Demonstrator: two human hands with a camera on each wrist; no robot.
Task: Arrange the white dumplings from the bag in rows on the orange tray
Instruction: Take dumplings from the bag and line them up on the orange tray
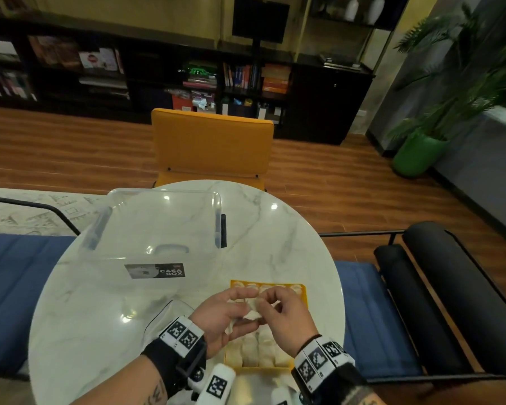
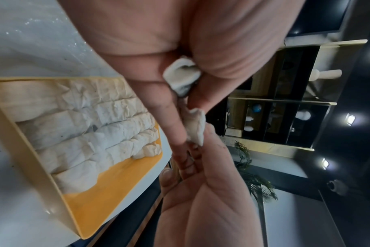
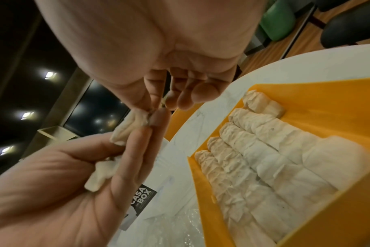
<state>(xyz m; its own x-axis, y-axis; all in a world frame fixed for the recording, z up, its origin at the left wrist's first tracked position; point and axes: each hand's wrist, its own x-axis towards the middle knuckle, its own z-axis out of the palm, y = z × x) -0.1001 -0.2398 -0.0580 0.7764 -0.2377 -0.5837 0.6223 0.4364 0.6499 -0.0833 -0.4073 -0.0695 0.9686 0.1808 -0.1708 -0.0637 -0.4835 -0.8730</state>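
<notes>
Over the near right part of a round marble table [image 1: 289,238], both hands raised together just above an orange tray [image 1: 303,290]. Left hand [image 1: 219,320] curled round white dumplings [image 2: 183,76], one tucked between thumb and fingers in the palm, another [image 2: 195,127] pinched further out at the fingertips. Right hand [image 1: 287,317] meeting it from the right, thumb and forefinger pinching that same outer dumpling, remaining fingers loosely bent. In the tray below, rows of dumplings [image 3: 264,160] packed side by side, touching one another, filling the near and middle part; one row along the far rim also visible from the head view; a bare orange strip [image 2: 108,188] left at one side. Just left of the tray, a crinkled clear bag [image 1: 170,312] lying on the table, contents not discernible. Further left and far, a clear plastic box [image 1: 158,229] with a dark "CASA BOX" label [image 1: 155,270]. Beyond the table, a yellow chair [image 1: 212,144].
</notes>
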